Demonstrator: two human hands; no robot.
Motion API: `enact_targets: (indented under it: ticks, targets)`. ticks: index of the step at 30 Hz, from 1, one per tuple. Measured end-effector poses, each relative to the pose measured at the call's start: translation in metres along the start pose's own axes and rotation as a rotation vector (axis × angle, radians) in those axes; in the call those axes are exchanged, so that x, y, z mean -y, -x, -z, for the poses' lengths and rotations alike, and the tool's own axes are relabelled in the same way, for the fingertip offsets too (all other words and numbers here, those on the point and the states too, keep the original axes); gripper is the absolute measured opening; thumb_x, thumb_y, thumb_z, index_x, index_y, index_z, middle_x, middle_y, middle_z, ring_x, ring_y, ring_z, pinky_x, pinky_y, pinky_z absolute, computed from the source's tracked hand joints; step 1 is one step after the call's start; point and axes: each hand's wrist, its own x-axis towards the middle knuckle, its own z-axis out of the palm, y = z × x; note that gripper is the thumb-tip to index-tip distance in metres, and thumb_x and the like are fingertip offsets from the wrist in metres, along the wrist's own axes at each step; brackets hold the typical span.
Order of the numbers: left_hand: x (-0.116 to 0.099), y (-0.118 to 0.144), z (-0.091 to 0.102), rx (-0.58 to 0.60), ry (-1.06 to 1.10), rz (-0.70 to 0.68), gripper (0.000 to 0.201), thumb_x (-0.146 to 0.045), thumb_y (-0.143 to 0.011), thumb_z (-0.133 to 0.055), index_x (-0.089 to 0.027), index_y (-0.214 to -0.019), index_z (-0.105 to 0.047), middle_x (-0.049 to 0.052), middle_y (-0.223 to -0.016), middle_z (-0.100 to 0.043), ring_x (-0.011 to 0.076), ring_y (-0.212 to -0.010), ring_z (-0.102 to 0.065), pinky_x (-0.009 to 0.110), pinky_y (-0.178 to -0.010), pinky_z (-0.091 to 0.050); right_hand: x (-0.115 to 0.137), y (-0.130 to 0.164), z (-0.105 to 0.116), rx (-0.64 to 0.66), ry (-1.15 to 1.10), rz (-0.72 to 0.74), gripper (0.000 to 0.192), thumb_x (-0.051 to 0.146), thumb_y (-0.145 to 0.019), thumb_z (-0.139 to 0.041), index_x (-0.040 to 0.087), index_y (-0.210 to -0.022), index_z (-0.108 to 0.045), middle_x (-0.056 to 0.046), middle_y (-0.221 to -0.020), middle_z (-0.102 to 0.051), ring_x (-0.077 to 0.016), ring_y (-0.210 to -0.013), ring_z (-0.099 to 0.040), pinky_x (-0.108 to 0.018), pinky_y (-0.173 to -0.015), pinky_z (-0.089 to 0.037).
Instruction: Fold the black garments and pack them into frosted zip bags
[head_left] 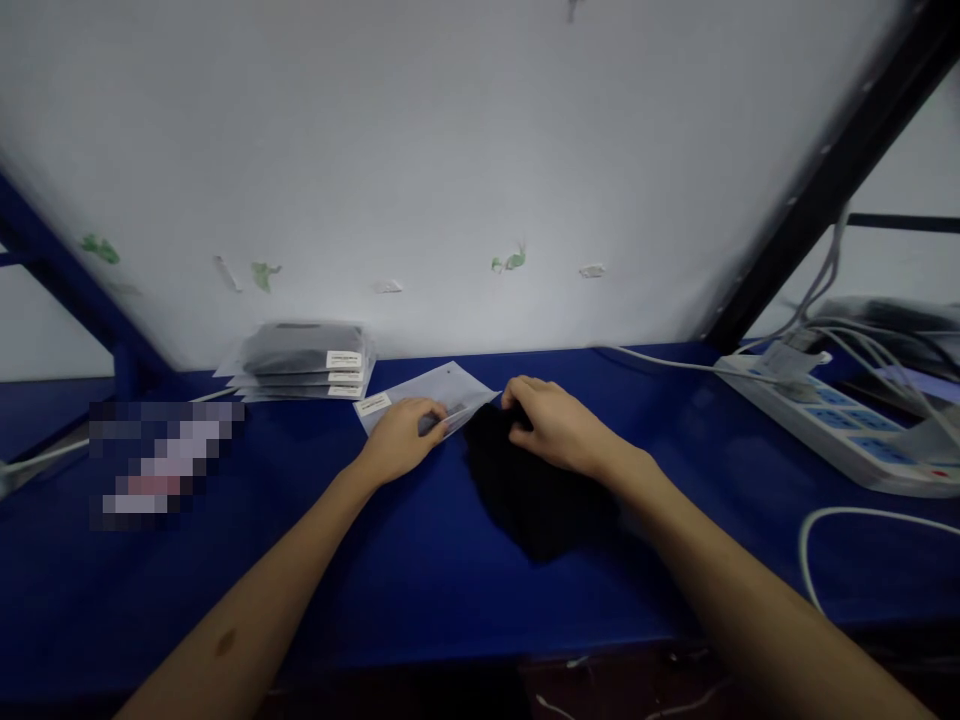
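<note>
A clear plastic bag (450,385) with a white label (373,404) lies slanted on the blue table. My left hand (401,438) grips its near edge, the thumb and fingers closed on the plastic. A raised corner of the bag reaches the fingertips of my right hand (559,425). That hand is curled over the upper end of a black cloth (536,510), with its fingers bent onto it. The cloth lies on the table beside the bag's right end, spreading toward me. My right palm and wrist hide part of it.
Several filled, labelled bags (300,360) are stacked by the wall at the back left. A blurred-out item (169,460) lies at the left. To the right is a power strip (847,425) with plugs and white cables (814,520). A white wall (465,180) closes off the back.
</note>
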Motion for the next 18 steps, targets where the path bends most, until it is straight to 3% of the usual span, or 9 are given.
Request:
enact_targets:
  ticks: [5, 9, 14, 18]
  targets:
    - [-0.019, 0.0, 0.0, 0.06, 0.052, 0.026, 0.021, -0.009, -0.076, -0.058, -0.019, -0.089, -0.07, 0.004, -0.094, -0.075, 0.0221, -0.091, -0.067, 0.032, -0.082, -0.049, 0.023, -0.006, -0.009, -0.229, 0.123, 0.111, 0.016, 0.009, -0.08, -0.052, 0.02, -0.092, -0.055, -0.006, -0.093, -0.061, -0.0224, -0.088, -0.053, -0.036, -0.08, -0.038]
    - [-0.03, 0.001, 0.0, 0.073, 0.079, 0.055, 0.024, -0.003, -0.073, -0.05, -0.018, -0.08, -0.067, 0.004, -0.083, -0.073, 0.0208, -0.078, -0.066, 0.028, -0.068, -0.045, 0.035, -0.011, -0.028, -0.273, 0.218, 0.178, 0.015, 0.008, -0.085, -0.052, 0.019, -0.093, -0.058, -0.007, -0.096, -0.064, -0.024, -0.093, -0.052, -0.037, -0.087, -0.038]
    - [-0.03, 0.001, 0.003, 0.039, 0.052, 0.161, 0.02, -0.005, -0.071, -0.05, -0.018, -0.072, -0.065, 0.003, -0.076, -0.072, 0.0209, -0.07, -0.064, 0.027, -0.062, -0.04, 0.036, -0.012, -0.044, -0.408, 0.272, 0.1, 0.02, 0.012, -0.091, -0.05, 0.018, -0.107, -0.06, -0.011, -0.103, -0.064, -0.0247, -0.091, -0.053, -0.038, -0.08, -0.04]
    - [-0.027, 0.001, 0.002, -0.051, 0.163, 0.269, 0.016, -0.009, -0.071, -0.055, -0.018, -0.076, -0.067, 0.002, -0.073, -0.071, 0.0208, -0.071, -0.064, 0.027, -0.062, -0.042, 0.036, -0.012, -0.046, -0.288, 0.128, 0.197, 0.013, 0.011, -0.09, -0.049, 0.018, -0.09, -0.058, -0.006, -0.083, -0.062, -0.0201, -0.078, -0.052, -0.033, -0.072, -0.042]
